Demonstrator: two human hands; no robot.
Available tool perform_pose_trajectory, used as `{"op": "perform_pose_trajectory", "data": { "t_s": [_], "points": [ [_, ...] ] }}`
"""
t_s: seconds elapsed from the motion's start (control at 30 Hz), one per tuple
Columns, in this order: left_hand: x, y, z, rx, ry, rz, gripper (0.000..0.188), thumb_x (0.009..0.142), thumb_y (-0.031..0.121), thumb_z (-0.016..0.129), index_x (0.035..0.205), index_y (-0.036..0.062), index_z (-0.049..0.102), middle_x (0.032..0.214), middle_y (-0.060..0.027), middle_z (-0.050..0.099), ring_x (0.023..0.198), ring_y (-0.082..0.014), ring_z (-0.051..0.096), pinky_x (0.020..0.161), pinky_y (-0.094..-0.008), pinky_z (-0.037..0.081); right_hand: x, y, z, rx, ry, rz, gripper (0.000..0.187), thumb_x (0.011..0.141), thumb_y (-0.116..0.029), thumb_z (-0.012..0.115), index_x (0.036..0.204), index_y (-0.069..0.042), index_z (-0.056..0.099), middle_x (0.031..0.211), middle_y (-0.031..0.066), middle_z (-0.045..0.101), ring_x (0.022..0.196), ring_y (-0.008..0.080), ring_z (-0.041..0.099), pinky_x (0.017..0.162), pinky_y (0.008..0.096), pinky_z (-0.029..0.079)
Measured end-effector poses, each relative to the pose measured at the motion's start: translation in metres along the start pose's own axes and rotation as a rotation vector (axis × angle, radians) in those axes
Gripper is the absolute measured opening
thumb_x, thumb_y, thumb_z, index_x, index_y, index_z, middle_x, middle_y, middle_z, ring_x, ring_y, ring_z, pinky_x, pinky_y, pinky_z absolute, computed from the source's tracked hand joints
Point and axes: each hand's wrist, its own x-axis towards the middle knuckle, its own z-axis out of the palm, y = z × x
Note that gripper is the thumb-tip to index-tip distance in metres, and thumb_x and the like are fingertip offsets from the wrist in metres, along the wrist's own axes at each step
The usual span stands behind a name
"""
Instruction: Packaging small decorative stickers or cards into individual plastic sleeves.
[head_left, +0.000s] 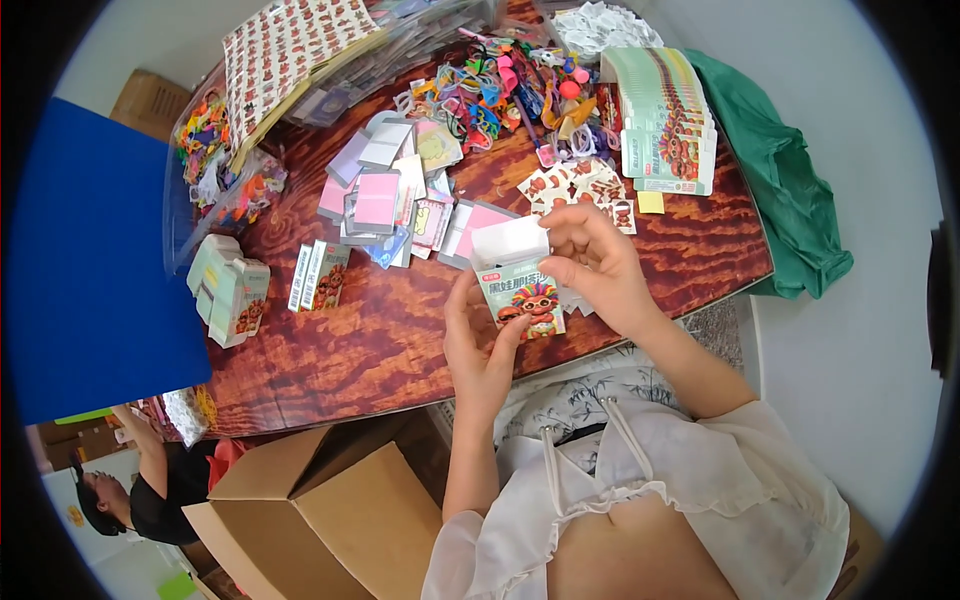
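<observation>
A small green cardboard box [525,290] with a cartoon figure on its front is held up over the table's near edge, its white top flap raised. My left hand [480,345] grips it from below and the left, thumb across the front. At the upper right of the box is my right hand [595,265], its thumb against the edge and its fingers curled behind the flap. What lies inside the box is hidden. Just beyond my right hand, small printed stickers [580,185] are spread, beside a yellow paper square [650,203].
Left of centre lie piled cards [375,205] and small boxes [322,275]. Colourful trinkets [490,95] heap at the back, with flat green boxes [665,125] stacked at right. An open carton [370,520] stands below the table edge. Another person [165,490] is at lower left.
</observation>
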Motion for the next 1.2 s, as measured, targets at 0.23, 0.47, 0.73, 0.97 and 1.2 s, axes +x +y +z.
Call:
{"op": "perform_pose_trajectory", "data": {
  "t_s": [0.23, 0.47, 0.73, 0.97, 1.2],
  "points": [
    [0.001, -0.009, 0.001, -0.140, -0.178, -0.042, 0.056, 0.092, -0.011, 0.059, 0.143, 0.0014, 0.040, 0.120, -0.0097, 0.057, 0.104, -0.0155, 0.063, 0.083, -0.0270, 0.054, -0.001, 0.003, -0.021, -0.129, -0.122, -0.029, 0.009, 0.093, -0.006, 0.062, 0.098, 0.001, 0.067, 0.091, 0.0041, 0.065, 0.084, 0.0087, 0.060, 0.071, 0.0262, 0.047],
    [0.005, -0.014, -0.008, 0.090, -0.231, -0.035, 0.048, 0.095, -0.006, 0.057, 0.140, 0.0043, 0.043, 0.115, -0.0090, 0.060, 0.098, -0.0135, 0.062, 0.077, -0.0262, 0.052, -0.007, 0.006, -0.017, -0.067, -0.059, 0.038, 0.018, 0.093, -0.002, 0.058, 0.110, -0.002, 0.065, 0.103, 0.0043, 0.065, 0.088, 0.0088, 0.060, 0.073, 0.0262, 0.047],
    [-0.001, -0.014, 0.001, 0.045, -0.118, -0.008, 0.059, 0.092, -0.011, 0.058, 0.145, 0.0058, 0.038, 0.114, -0.0129, 0.063, 0.102, -0.0191, 0.065, 0.082, -0.0300, 0.054, -0.005, 0.021, -0.021, -0.158, -0.165, -0.078, 0.009, 0.089, -0.007, 0.070, 0.094, -0.003, 0.064, 0.097, 0.0030, 0.065, 0.091, 0.0112, 0.060, 0.076, 0.0281, 0.047],
    [-0.001, -0.005, -0.006, 0.149, -0.222, -0.099, 0.064, 0.091, -0.012, 0.058, 0.148, 0.0041, 0.032, 0.113, -0.0151, 0.062, 0.103, -0.0211, 0.066, 0.085, -0.0315, 0.054, -0.001, 0.002, -0.020, -0.138, -0.062, 0.205, 0.007, 0.086, -0.004, 0.072, 0.091, 0.001, 0.071, 0.083, 0.0008, 0.068, 0.077, 0.0052, 0.061, 0.068, 0.0237, 0.048],
    [0.000, -0.006, -0.004, 0.075, -0.238, -0.087, 0.061, 0.092, -0.011, 0.057, 0.146, 0.0029, 0.032, 0.113, -0.0151, 0.061, 0.101, -0.0209, 0.065, 0.084, -0.0313, 0.054, 0.012, -0.003, -0.027, -0.223, -0.190, 0.227, 0.006, 0.088, -0.004, 0.071, 0.090, 0.002, 0.070, 0.083, 0.0003, 0.068, 0.077, 0.0038, 0.060, 0.068, 0.0233, 0.049]
  ]
}}
